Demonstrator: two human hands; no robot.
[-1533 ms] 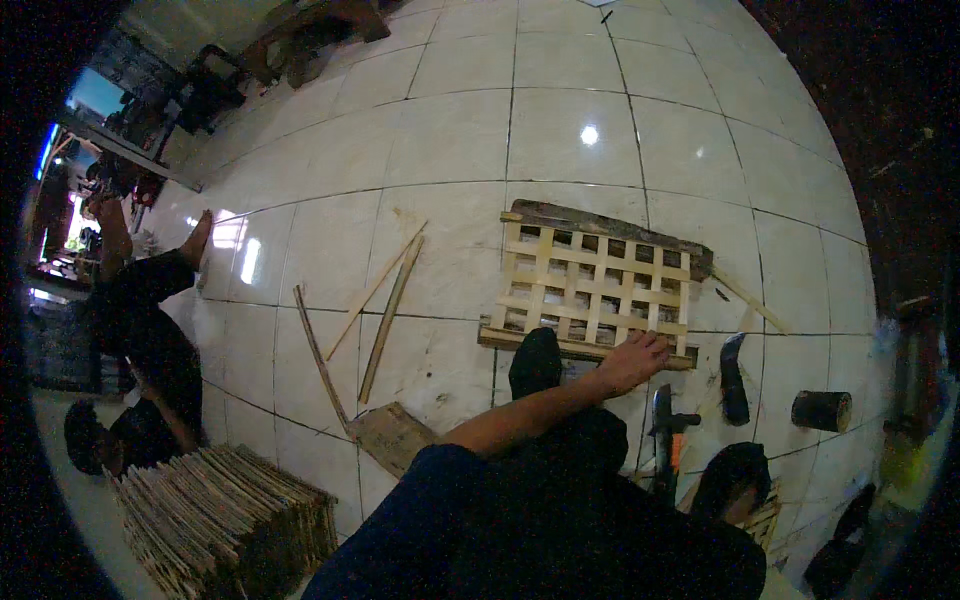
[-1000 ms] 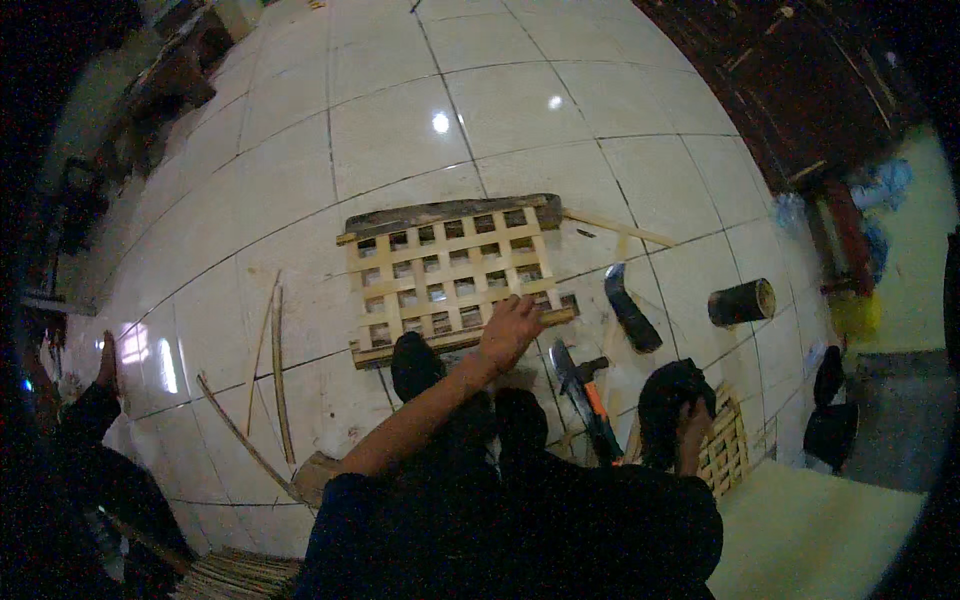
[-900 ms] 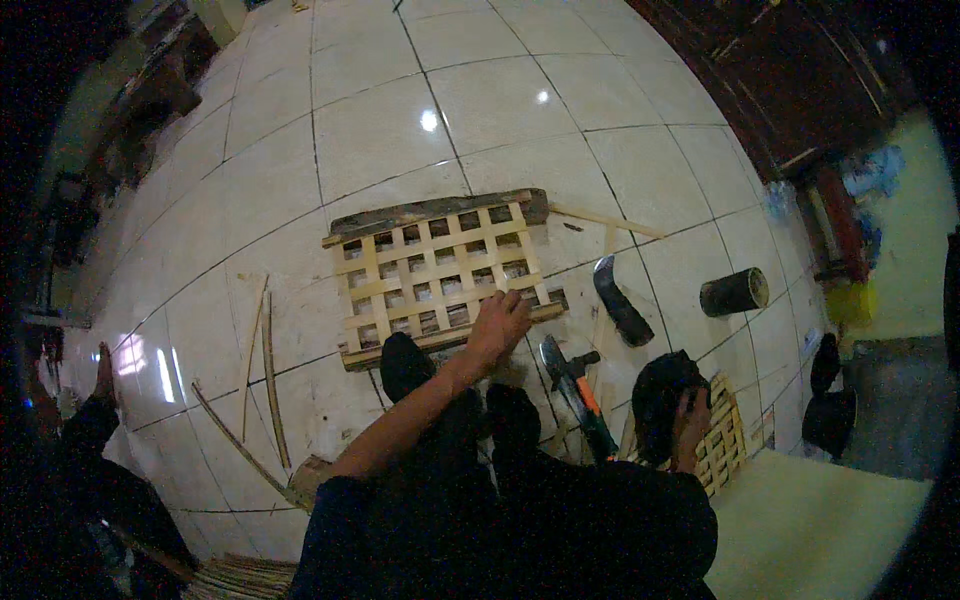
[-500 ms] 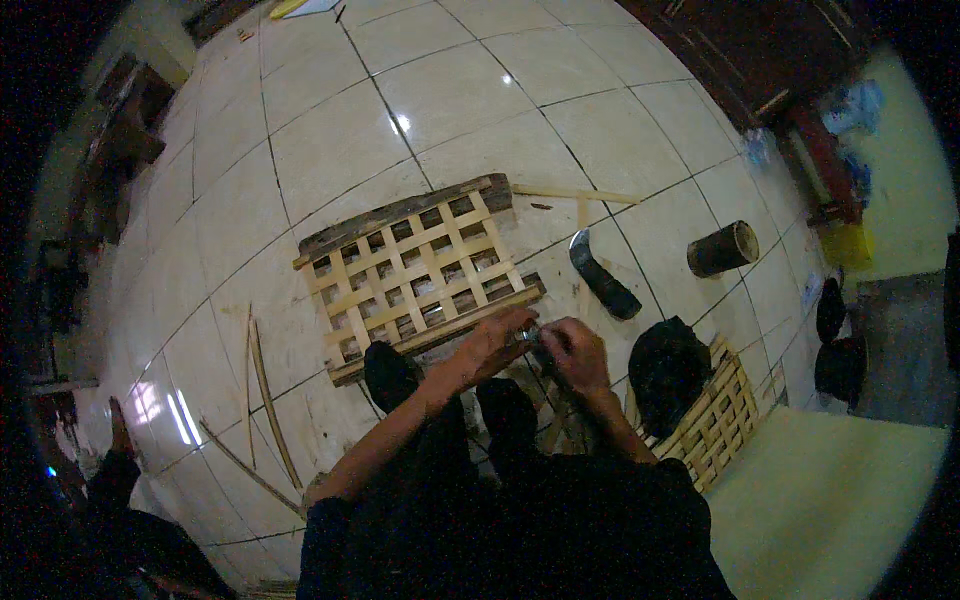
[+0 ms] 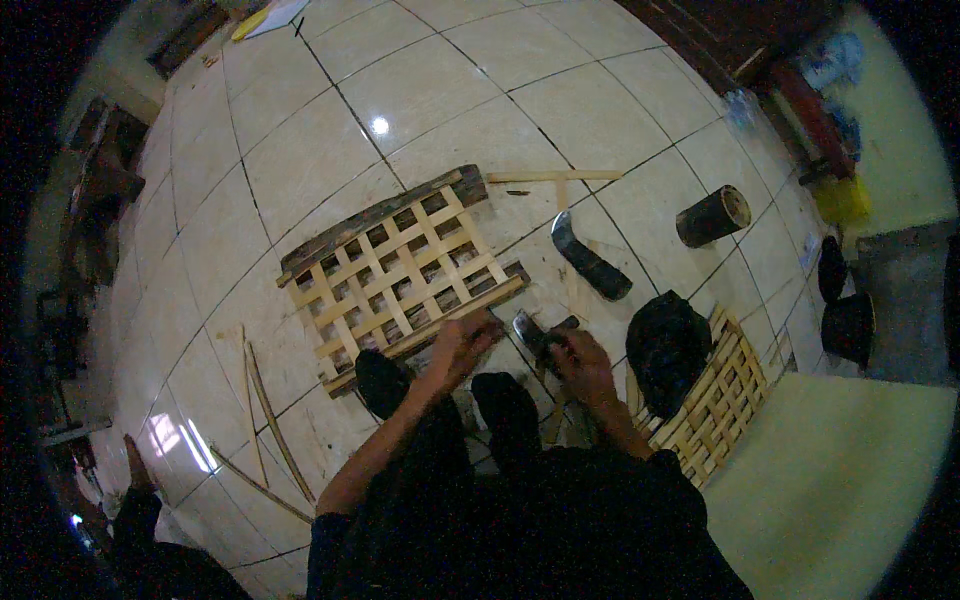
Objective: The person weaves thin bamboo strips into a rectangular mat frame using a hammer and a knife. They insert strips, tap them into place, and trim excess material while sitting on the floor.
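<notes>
My right hand [image 5: 584, 362] is closed around a dark tool with a short shiny metal end [image 5: 525, 328]; its exact kind is not clear. The metal end points toward my left hand [image 5: 464, 345], which is a small gap away. The fingers of the left hand are drawn together; what they hold, if anything, does not show. Just beyond the left hand lies a lattice panel of woven pale strips [image 5: 392, 270] on dark wooden bars. My feet in dark coverings [image 5: 505, 410] are at its near edge.
A sickle-like curved blade with a dark handle [image 5: 592, 262] lies right of the panel. Farther right are a dark cylinder [image 5: 714, 217], a black bag [image 5: 668, 350] and a second woven lattice [image 5: 722, 395]. Thin strips [image 5: 268, 420] lie at left. Another person's foot [image 5: 138, 465] shows lower left.
My hands have moved apart: the left has drawn away to the left, and the tool's shiny end now shows between them. The whole view has shifted slightly.
</notes>
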